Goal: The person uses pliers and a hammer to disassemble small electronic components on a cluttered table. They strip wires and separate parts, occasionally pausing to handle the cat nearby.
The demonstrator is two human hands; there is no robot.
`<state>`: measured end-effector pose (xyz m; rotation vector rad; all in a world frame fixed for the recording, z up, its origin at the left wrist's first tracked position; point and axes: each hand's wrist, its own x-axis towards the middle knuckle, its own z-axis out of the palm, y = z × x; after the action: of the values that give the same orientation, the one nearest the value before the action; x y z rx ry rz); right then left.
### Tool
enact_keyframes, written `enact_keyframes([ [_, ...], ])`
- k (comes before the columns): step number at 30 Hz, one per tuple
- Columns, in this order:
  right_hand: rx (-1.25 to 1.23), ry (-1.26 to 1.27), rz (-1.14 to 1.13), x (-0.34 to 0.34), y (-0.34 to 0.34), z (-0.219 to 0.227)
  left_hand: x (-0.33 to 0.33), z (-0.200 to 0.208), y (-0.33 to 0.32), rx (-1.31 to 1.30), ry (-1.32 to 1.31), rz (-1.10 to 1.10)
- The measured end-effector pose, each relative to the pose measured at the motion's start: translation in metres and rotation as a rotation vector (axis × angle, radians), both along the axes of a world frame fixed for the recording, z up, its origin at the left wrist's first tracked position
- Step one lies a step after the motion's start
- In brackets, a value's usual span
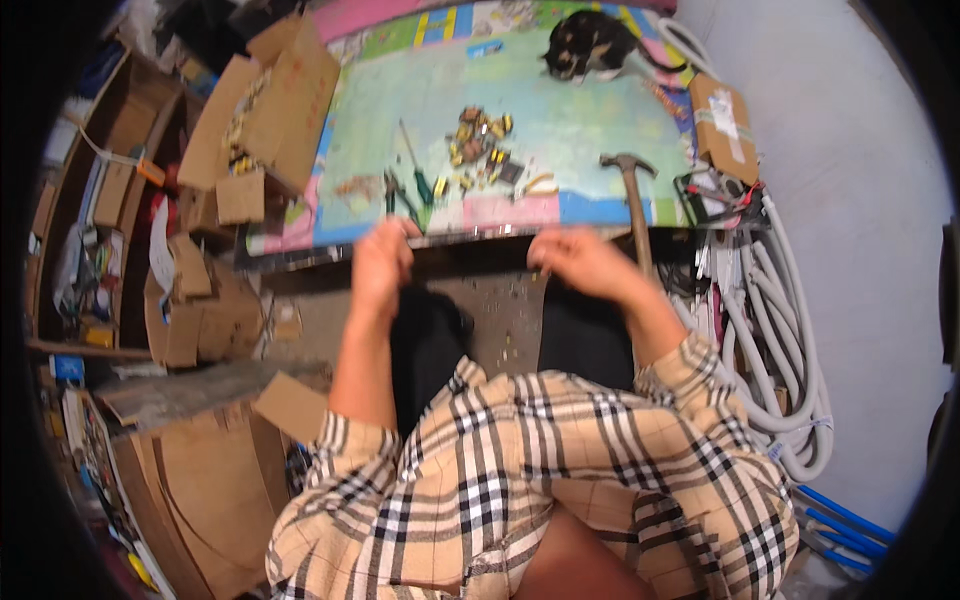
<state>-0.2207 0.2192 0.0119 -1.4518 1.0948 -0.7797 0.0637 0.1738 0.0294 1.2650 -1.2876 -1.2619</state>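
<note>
Just beyond the left hand (pixel 383 262), one pair of pliers (pixel 391 192) is lying on the table (pixel 590 130), its long axis pointing away from the person; one green-handled screwdriver (pixel 423 187) is resting to its right; one pile of yellow-and-black parts (pixel 477 140) is sitting farther off, between both hands; one hammer (pixel 636 208) is lying nearer the right hand (pixel 578 260); both hands are hanging curled, whether gripping anything I cannot tell; one cat (pixel 592 45) is crouching beyond.
</note>
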Motion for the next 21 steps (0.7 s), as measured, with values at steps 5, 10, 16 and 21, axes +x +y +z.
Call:
enact_keyframes([
  [5,-0.113,0.175,0.002,-0.022,-0.002,0.053,0.070,-0.003,-0.008,-0.011,0.130,0.342],
  [10,0.022,0.265,-0.123,-0.072,0.038,0.083,0.072,-0.030,0.001,0.007,0.153,0.366],
  [16,0.091,0.175,-0.334,-0.099,0.091,0.070,-0.007,-0.086,0.011,0.095,0.066,-0.074],
  [21,-0.124,0.086,-0.386,-0.083,0.105,0.094,-0.050,-0.135,0.004,-0.057,-0.110,-0.199],
])
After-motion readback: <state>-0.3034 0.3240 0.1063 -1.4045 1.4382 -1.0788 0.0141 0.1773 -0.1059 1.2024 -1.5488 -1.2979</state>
